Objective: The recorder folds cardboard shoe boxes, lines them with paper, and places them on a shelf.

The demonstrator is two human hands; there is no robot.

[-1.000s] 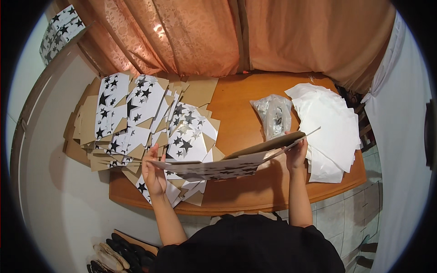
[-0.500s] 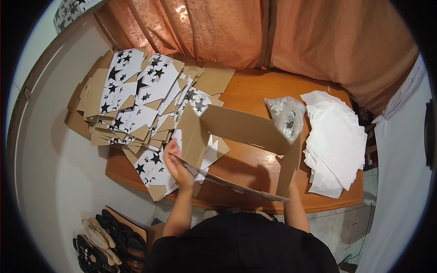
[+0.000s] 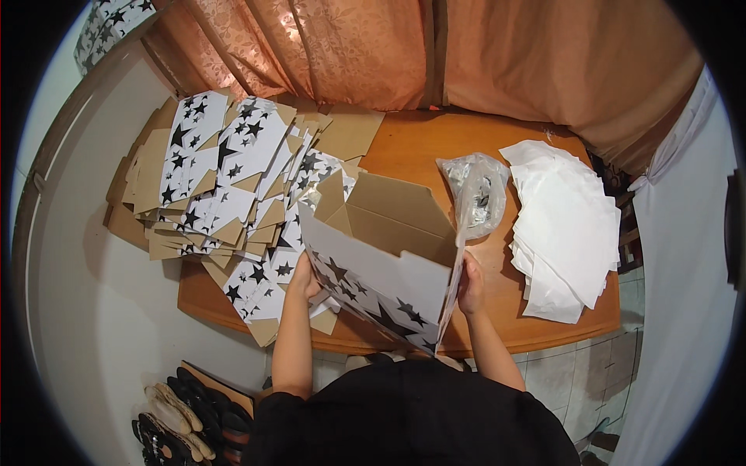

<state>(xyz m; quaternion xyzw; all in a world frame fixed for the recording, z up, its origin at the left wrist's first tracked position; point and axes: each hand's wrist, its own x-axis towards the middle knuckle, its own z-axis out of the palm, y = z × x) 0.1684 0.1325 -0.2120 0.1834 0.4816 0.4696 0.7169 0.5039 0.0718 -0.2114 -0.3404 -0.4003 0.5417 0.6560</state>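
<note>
Between my hands is a cardboard box [image 3: 365, 268], white with black stars outside and plain brown inside. It is tilted, with its open top facing up and away from me. My left hand [image 3: 305, 278] grips its left side low down, with the fingertips partly hidden. On the opposite side, my right hand [image 3: 471, 284] holds the right wall, fingers against the board. To the left lies a heap of flat star-printed cardboard pieces [image 3: 252, 128], some of them behind the box.
A clear plastic bag [image 3: 478, 194] with something inside lies right of the box on the wooden table [image 3: 404, 140]. Beyond it spreads a stack of white sheets [image 3: 563, 233]. Orange curtains [image 3: 350, 54] hang at the back. Shoes [image 3: 183, 419] sit on the floor at lower left.
The box has tipped so its star-printed outer face now shows toward me, where its interior and near edge showed before. Both hands have shifted lower on its sides.
</note>
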